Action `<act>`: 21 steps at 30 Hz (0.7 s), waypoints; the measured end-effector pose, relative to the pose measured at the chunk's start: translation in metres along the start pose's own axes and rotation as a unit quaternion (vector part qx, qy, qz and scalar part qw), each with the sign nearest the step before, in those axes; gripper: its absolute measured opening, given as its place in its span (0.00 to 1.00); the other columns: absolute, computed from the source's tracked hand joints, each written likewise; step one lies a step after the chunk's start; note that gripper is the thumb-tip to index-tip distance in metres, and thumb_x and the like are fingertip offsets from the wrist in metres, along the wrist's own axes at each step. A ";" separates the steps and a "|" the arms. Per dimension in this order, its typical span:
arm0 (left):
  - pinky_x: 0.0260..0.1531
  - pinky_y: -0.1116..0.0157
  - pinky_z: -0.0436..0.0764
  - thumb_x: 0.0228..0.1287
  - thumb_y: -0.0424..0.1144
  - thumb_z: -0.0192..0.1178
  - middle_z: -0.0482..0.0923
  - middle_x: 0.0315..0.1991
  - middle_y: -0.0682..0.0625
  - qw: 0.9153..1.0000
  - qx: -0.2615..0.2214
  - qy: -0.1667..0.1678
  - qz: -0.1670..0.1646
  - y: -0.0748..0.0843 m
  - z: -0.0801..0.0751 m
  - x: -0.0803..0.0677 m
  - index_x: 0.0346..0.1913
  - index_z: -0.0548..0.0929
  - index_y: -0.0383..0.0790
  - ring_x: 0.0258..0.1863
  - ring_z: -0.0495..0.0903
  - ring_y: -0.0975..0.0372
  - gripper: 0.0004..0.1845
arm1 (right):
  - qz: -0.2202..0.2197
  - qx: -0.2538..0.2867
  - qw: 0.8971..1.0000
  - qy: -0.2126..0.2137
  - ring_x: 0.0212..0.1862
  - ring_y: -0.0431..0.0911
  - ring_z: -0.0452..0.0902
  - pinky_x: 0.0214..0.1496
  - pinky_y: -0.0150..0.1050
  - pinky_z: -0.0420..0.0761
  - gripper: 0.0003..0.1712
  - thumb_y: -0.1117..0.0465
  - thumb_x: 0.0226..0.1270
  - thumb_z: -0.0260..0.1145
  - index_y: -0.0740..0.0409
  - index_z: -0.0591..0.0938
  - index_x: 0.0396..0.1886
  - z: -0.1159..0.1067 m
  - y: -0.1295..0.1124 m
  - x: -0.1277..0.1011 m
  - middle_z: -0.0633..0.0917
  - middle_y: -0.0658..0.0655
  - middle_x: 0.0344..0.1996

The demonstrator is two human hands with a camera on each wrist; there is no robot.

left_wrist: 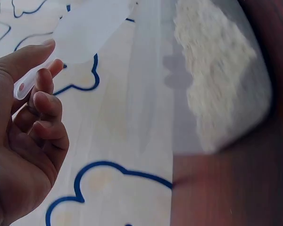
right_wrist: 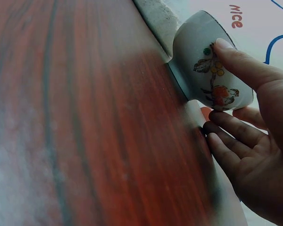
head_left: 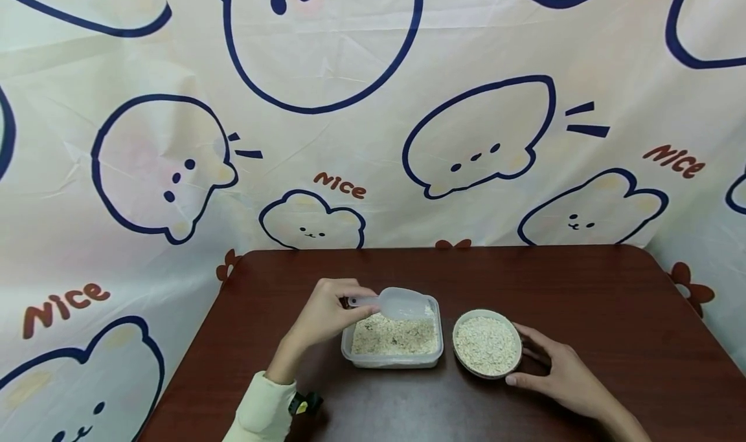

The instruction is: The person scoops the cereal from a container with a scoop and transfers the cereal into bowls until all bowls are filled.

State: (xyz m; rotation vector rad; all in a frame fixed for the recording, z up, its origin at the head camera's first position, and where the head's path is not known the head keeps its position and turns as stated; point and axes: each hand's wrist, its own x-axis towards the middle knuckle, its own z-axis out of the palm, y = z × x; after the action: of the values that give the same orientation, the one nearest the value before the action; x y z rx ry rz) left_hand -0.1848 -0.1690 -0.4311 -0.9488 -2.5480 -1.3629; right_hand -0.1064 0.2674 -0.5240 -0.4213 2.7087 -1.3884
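Note:
A clear plastic container (head_left: 392, 359) of oats sits on the dark wooden table (head_left: 612, 312). My left hand (head_left: 326, 312) pinches the handle of a translucent plastic scoop (head_left: 402, 303) and holds it over the container's far side. In the left wrist view the scoop (left_wrist: 85, 28) lies between thumb and curled fingers, with the oat container (left_wrist: 217, 84) beyond. To the right stands a small ceramic bowl (head_left: 487, 343) full of oats. My right hand (head_left: 562, 371) cups its right side, thumb on the painted wall of the bowl (right_wrist: 212, 70), fingers lying along its base.
A cream cloth with blue cartoon outlines and red "nice" lettering (head_left: 340, 184) hangs behind the table and drapes down its left side. The table's left edge (head_left: 192, 351) is close to my left forearm. Bare wood stretches to the right of the bowl.

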 end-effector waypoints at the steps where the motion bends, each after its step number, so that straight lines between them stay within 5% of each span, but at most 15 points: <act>1: 0.23 0.70 0.74 0.68 0.40 0.76 0.82 0.26 0.57 1.000 0.005 0.003 -0.005 -0.003 -0.003 -0.003 0.43 0.95 0.50 0.22 0.72 0.69 0.04 | 0.001 -0.001 1.000 0.000 0.63 0.24 0.75 0.58 0.29 0.83 0.52 0.45 0.58 0.84 0.48 0.71 0.80 0.000 0.000 0.000 0.79 0.63 0.73; 13: 0.24 0.69 0.76 0.66 0.40 0.78 0.85 0.29 0.59 0.997 0.044 -0.001 -0.065 -0.018 -0.021 -0.023 0.45 0.96 0.48 0.24 0.73 0.68 0.07 | -0.001 -0.017 1.000 0.004 0.63 0.25 0.76 0.57 0.28 0.83 0.52 0.44 0.58 0.85 0.46 0.72 0.80 0.000 0.000 0.001 0.80 0.61 0.73; 21: 0.24 0.69 0.77 0.67 0.40 0.76 0.87 0.31 0.58 0.992 0.088 -0.042 -0.074 -0.026 -0.018 -0.021 0.47 0.96 0.44 0.24 0.73 0.70 0.08 | 0.017 -0.013 1.000 -0.003 0.63 0.25 0.75 0.56 0.28 0.83 0.53 0.44 0.58 0.85 0.47 0.71 0.81 0.001 -0.003 0.001 0.79 0.63 0.74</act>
State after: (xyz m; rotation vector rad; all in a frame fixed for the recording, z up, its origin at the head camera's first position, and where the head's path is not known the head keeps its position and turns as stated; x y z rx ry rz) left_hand -0.1860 -0.2030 -0.4465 -0.8188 -2.7957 -1.1269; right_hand -0.1068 0.2651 -0.5221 -0.3795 2.7189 -1.3438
